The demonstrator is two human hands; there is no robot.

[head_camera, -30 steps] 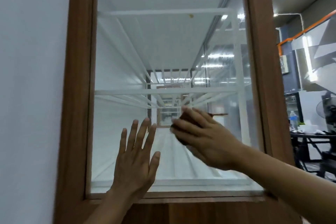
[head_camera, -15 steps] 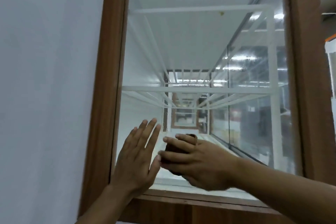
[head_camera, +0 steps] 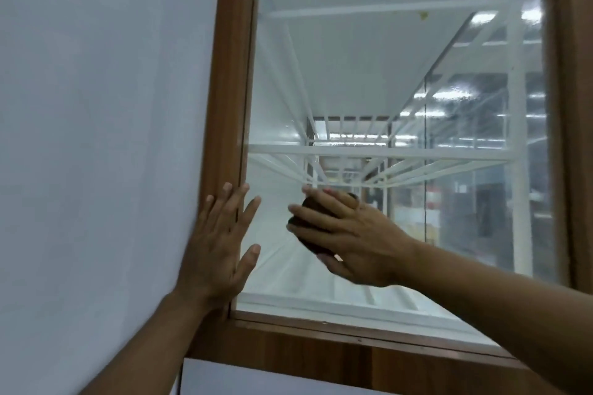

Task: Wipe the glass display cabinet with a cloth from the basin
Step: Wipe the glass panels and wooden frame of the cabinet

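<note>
The glass display cabinet has a brown wooden frame (head_camera: 229,80) around a tall glass pane (head_camera: 369,67), with white wire shelves inside. My right hand (head_camera: 349,234) presses a wadded dark brown cloth (head_camera: 308,228) against the lower part of the glass, fingers curled over it and thumb under it. My left hand (head_camera: 218,244) lies flat with fingers spread, over the left frame edge and the glass, just left of the cloth.
A plain white wall (head_camera: 102,138) fills the left side. The wooden bottom rail (head_camera: 353,349) runs under the pane, and the right frame post (head_camera: 574,106) stands at the far right. Reflections of ceiling lights show in the glass.
My view has shifted left and closer. My right hand with the cloth dropped lower, then came back up the glass. My left hand slid left onto the frame edge.
</note>
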